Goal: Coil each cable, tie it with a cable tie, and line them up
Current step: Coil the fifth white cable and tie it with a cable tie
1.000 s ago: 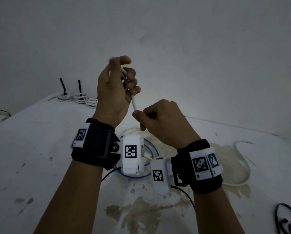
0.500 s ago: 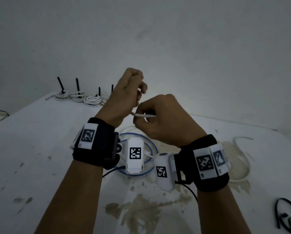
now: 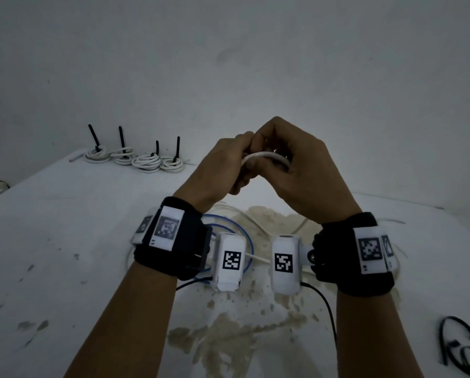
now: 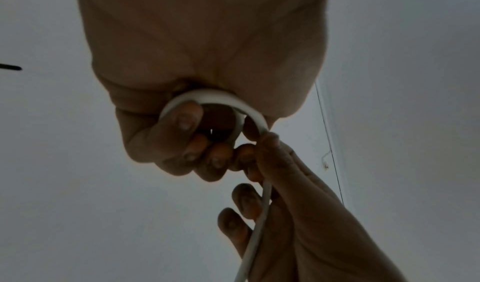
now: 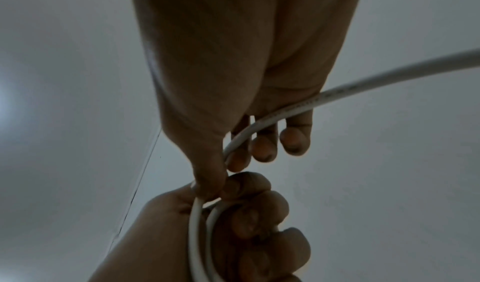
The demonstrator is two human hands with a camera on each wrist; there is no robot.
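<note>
Both hands (image 3: 258, 170) raised together, fingers (image 4: 187, 120) curled.

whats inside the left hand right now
Inside the left hand, small loops of thin white cable sit under its curled fingers; the right hand feeds in the next stretch. How many loops there are stays covered by the fingers.

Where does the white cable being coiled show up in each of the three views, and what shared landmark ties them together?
Head: the white cable arcs between the two raised hands, centre of frame.
Left wrist: it curls as a loop in the left hand, then trails down along the right hand.
Right wrist: it enters from the right edge, crosses the right hand's fingers and loops into the left hand below.
Shared landmark: the spot where both hands meet on the cable.
</note>
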